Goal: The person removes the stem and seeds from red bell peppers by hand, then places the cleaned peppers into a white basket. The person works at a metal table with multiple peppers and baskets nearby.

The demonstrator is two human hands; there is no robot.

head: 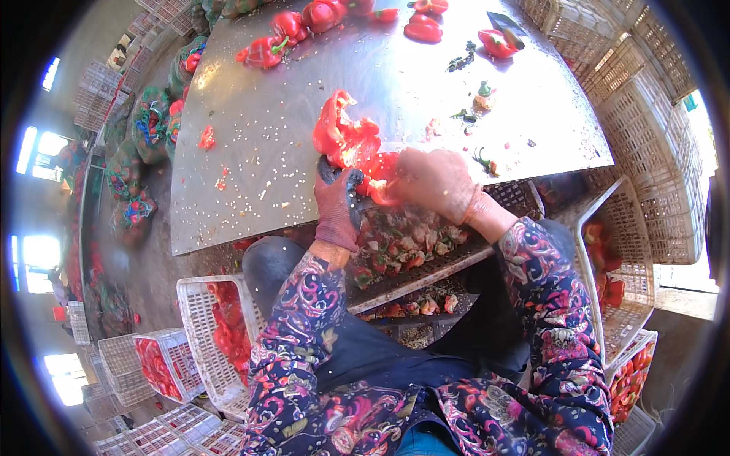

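At the near edge of a metal table [251, 188], my left hand [336, 205] grips an opened red bell pepper [345, 134]. This hand wears a reddish knit glove with dark-coated fingers. The pepper's torn flesh spreads outward above my thumb. My right hand [436, 182], in a pinkish-brown glove, closes on the pepper's right side. Its fingertips are hidden behind the hand and the flesh. Below the hands stands a crate [422, 288] holding pepper cores and stem ends [413, 245]. Pale seeds lie scattered over the tabletop, mostly to the left.
Several red peppers [322, 16] lie along the table's far side. A dark blade [505, 23] lies by another pepper [497, 44] at far right. Green stem scraps [485, 162] lie nearer. Crates of red pepper pieces flank me, left [191, 319] and right [627, 228]. Filled net sacks [151, 125] stand left.
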